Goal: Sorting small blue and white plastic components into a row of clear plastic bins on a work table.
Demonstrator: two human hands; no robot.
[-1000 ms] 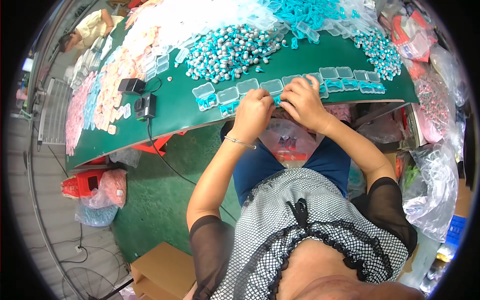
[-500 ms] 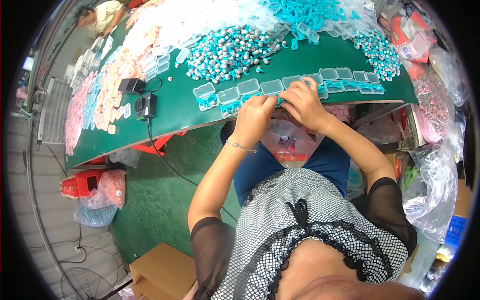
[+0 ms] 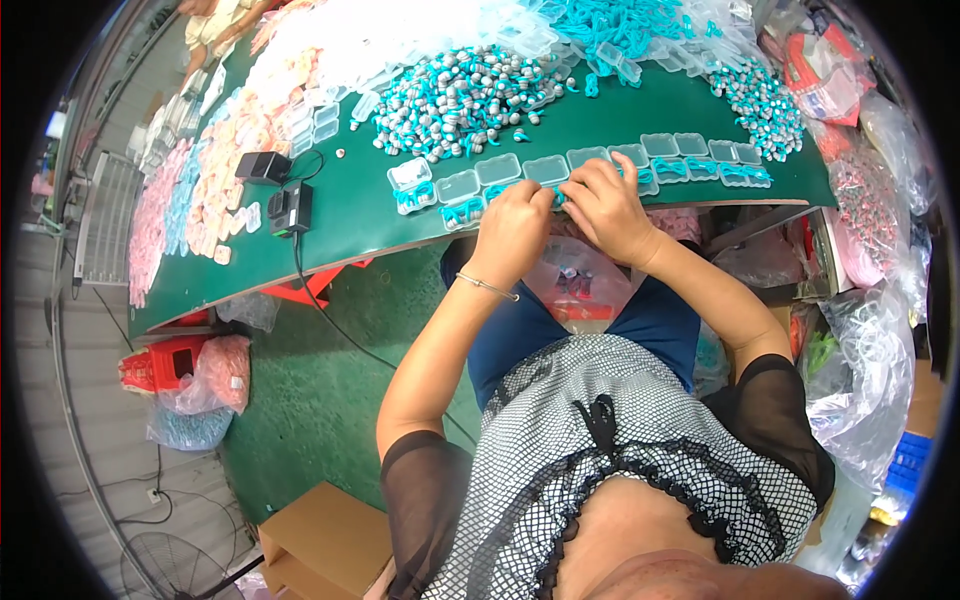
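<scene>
A row of small clear plastic cases with raised lids (image 3: 545, 170) runs along the table's near edge, with teal cords (image 3: 463, 213) coiled in their lower halves. My left hand (image 3: 513, 228) is over the middle of the row, thumb and fingers pinched together. Close beside it is my right hand (image 3: 612, 212), its thumb and fingers bent inward and the index finger raised near a lid. A bit of teal cord (image 3: 558, 197) shows between the two sets of fingertips. My fingers hide most of the case beneath them.
Behind the row lies a heap of grey-and-teal plugs (image 3: 450, 105), with a smaller pile (image 3: 757, 105) at right. Teal cords (image 3: 615, 35) and clear cases cover the far side. A black device (image 3: 291, 208) with a cable sits left. A co-worker (image 3: 215, 25) is at far left.
My left hand has shifted slightly right, and its fingertips remain close to my right hand's. My right hand has barely moved. The co-worker at far left has leaned and reached lower.
</scene>
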